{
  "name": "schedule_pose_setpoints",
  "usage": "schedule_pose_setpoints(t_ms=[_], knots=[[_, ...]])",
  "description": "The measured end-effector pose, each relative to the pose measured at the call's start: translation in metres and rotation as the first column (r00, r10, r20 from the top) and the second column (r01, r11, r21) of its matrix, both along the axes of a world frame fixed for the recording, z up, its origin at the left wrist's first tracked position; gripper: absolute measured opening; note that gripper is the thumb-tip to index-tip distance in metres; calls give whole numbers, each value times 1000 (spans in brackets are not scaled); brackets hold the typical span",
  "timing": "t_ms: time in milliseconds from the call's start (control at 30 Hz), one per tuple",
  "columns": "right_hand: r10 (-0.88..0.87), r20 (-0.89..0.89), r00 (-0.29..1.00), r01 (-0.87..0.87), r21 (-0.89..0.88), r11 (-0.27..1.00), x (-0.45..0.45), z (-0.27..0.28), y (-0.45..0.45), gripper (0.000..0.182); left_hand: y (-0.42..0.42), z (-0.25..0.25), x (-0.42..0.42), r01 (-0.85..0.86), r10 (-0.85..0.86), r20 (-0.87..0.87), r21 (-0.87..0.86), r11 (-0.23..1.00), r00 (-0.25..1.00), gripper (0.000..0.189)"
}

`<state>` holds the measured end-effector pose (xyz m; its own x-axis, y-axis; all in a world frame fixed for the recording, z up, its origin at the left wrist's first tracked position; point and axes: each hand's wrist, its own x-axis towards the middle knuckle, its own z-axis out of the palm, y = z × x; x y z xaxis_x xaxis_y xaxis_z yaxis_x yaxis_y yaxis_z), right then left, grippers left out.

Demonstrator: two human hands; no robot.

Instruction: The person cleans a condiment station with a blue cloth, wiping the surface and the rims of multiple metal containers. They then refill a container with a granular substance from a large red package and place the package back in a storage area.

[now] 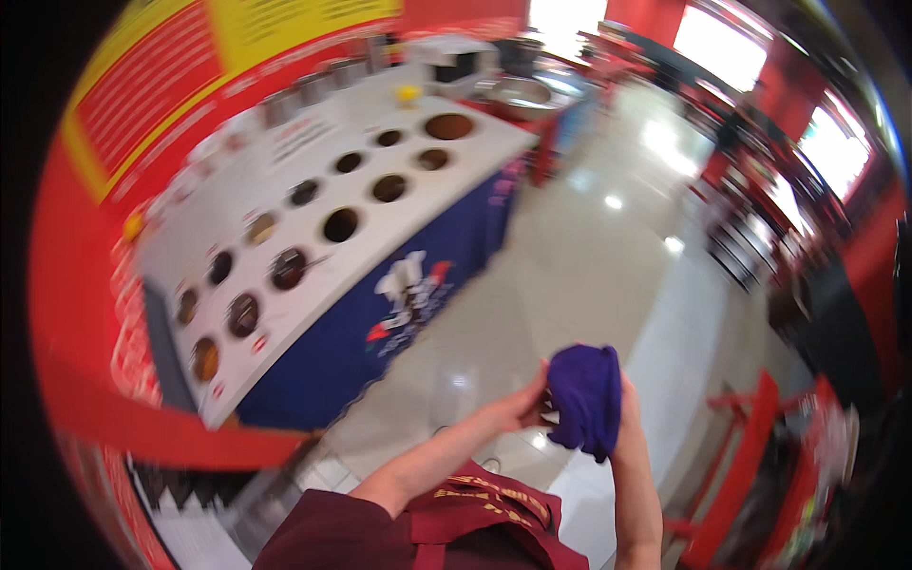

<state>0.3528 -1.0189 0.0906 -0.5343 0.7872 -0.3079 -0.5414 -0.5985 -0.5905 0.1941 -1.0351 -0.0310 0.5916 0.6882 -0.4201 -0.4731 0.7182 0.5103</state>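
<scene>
A bundled purple cloth [584, 399] is held up in front of my body, between both hands. My left hand [531, 405] grips its left side, with the fingertips partly behind the fabric. My right hand [628, 402] holds the right side, mostly covered by the cloth. Below my arms shows the maroon apron [491, 509] I wear, which bears yellow writing. To the left stands a white counter [370, 242] with round openings holding dark and brown contents, apart from my hands. The picture is somewhat blurred.
A blue cloth skirt [313, 363] with a chef's hat print covers the counter's front. Metal canisters [313, 89] line its back. A large metal bowl [519, 96] stands beyond its far end. Red wooden furniture [737, 470] is at the lower right, on the glossy tiled floor [570, 285].
</scene>
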Motion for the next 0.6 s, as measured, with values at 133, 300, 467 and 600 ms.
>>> schedule_pose_setpoints(t_ms=[133, 300, 467, 600], knots=[[183, 67, 981, -173, -134, 976, -35, -28, 17, 41, -51, 12, -37, -282, 348, 444, -209, 936, 826, 73], [-25, 458, 889, -138, 319, 938, -97, -105, 36, 43, -76, 38, -89, -693, 692, 42, -13, 721, 720, 43], [464, -161, 871, -483, -113, 868, -181, -127, -7, 73, -93, 58, -143, -712, 712, -3, 2, 702, 702, 42], [484, -395, 781, -573, -144, 807, -251, -132, -40, 81, -100, 44, -210, -556, 605, -384, 243, 795, 698, 39]])
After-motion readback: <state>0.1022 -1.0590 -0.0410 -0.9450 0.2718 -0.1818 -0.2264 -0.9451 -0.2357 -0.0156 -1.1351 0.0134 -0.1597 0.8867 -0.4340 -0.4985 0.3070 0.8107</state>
